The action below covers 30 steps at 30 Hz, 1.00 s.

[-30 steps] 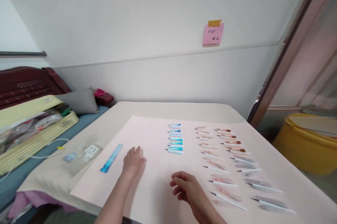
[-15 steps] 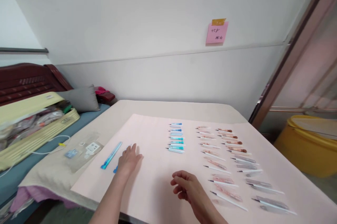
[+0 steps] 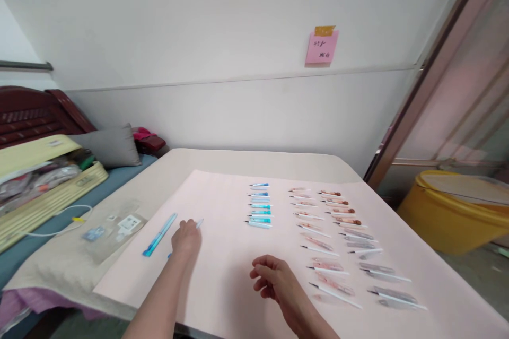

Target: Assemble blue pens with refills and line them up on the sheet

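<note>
My left hand point(image 3: 186, 239) is closed on a slim blue pen at the left of the pink sheet. Its pale end point(image 3: 199, 223) pokes out past the fingers and a blue bit shows by the wrist; the hand covers the rest. Just left of it lies another blue pen point(image 3: 159, 235). My right hand point(image 3: 271, 278) hovers above the sheet's front middle, fingers loosely curled and apart, holding nothing. Ahead of it, a column of dark-tipped white sticks lies with blue and turquoise pen parts point(image 3: 260, 213).
Right of centre lie columns of similar sticks with pinkish parts point(image 3: 320, 243), brown-ended parts point(image 3: 345, 211) and grey parts point(image 3: 393, 293). A clear plastic bag point(image 3: 119, 222) rests left of the pink sheet point(image 3: 214, 275). A yellow tub point(image 3: 441, 217) stands right of the table.
My left hand has gone from spread fingers over the pen to fingers closed on it. The right hand keeps its loose curl. The view has shifted slightly.
</note>
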Tool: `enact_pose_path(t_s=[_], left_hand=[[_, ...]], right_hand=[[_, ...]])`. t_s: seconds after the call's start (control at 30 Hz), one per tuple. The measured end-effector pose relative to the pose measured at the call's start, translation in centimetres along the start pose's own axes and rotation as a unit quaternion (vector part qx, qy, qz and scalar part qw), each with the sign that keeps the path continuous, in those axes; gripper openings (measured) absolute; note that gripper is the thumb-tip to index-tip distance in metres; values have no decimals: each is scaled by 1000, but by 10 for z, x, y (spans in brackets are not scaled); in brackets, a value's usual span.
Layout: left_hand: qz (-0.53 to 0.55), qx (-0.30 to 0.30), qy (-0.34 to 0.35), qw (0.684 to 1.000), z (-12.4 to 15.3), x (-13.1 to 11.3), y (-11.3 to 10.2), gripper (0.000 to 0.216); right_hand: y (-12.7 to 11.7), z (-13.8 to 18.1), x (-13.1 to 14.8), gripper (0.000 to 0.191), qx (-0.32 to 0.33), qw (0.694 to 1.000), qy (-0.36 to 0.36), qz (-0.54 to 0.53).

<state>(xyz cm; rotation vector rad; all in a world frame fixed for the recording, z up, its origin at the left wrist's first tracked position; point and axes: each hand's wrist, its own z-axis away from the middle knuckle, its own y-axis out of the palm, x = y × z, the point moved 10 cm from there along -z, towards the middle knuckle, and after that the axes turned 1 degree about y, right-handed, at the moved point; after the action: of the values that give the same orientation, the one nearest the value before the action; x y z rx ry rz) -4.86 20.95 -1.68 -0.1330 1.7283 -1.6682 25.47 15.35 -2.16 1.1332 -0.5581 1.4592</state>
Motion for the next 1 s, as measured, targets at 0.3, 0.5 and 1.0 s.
enact_pose_path(t_s=[0.3, 0.5, 1.0], left_hand=[[315, 197, 53, 927, 46, -73, 37, 19], [544, 370, 25, 753, 109, -141, 66, 18], [638, 316, 62, 699, 121, -155, 52, 19]], right_hand=[[-7, -2, 2, 18, -14, 1000, -11, 10], [-8, 0, 7, 36, -5, 997, -44, -57], [4, -3, 12, 26, 16, 996, -71, -55]])
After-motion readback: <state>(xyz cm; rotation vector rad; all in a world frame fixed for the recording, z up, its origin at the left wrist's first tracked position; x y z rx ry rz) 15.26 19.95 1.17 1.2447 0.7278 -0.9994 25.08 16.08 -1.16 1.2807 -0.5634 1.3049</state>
